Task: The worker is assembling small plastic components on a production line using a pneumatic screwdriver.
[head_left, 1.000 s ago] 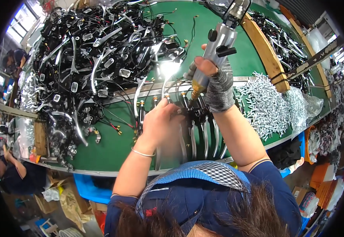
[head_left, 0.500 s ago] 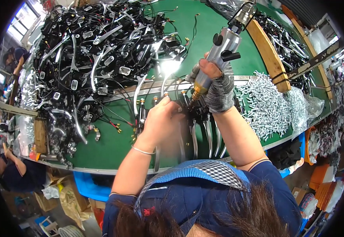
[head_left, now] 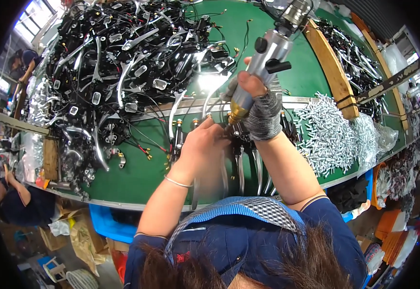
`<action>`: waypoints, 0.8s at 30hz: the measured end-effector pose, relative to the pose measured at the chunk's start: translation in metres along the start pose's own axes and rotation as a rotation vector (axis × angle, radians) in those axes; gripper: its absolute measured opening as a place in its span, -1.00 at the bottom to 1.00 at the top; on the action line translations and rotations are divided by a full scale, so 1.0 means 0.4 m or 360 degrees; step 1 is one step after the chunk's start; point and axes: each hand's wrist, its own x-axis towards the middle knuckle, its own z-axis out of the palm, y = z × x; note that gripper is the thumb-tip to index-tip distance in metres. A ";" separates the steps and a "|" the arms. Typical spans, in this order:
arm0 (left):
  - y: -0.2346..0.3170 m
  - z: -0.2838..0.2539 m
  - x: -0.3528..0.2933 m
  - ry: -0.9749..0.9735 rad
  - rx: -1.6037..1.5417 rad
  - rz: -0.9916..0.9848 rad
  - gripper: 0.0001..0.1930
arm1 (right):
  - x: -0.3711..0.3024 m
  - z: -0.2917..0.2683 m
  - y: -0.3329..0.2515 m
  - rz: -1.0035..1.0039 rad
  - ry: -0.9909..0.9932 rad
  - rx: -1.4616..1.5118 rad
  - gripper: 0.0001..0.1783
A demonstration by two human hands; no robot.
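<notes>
A silver pneumatic screwdriver with a brass-coloured nose is gripped in my right hand, which wears a grey glove with bare fingertips. It tilts down so that its tip comes close to my left fingertips. My left hand is bare, its fingers closed beside the tip; what they pinch is hidden. Under both hands runs a row of brake levers with black housings and silver blades pointing toward me. The driver's tip meets this row, but the exact contact spot is covered by my fingers.
A large heap of brake levers with wires covers the left of the green table. To the right lies a pile of silver screws beside clear plastic. A wooden bar borders another lever heap. Another person sits at far left.
My right hand and the screwdriver have shifted slightly left along the row, nearer my left hand. My left hand stays almost in place. The whole view has moved a little.
</notes>
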 end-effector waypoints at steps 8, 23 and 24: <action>-0.001 0.001 -0.001 0.0001 0.0043 -0.0004 -0.79 | 0.003 -0.028 0.048 0.0024 -0.0056 0.0052 -0.40; -0.005 0.000 -0.037 0.0183 0.0279 0.0098 -0.74 | 0.003 -0.014 0.037 -0.0205 -0.0445 -0.0026 -0.51; -0.003 -0.006 -0.055 0.0216 0.0349 0.0177 -0.74 | -0.003 0.006 0.012 -0.0320 -0.0520 -0.0134 -0.48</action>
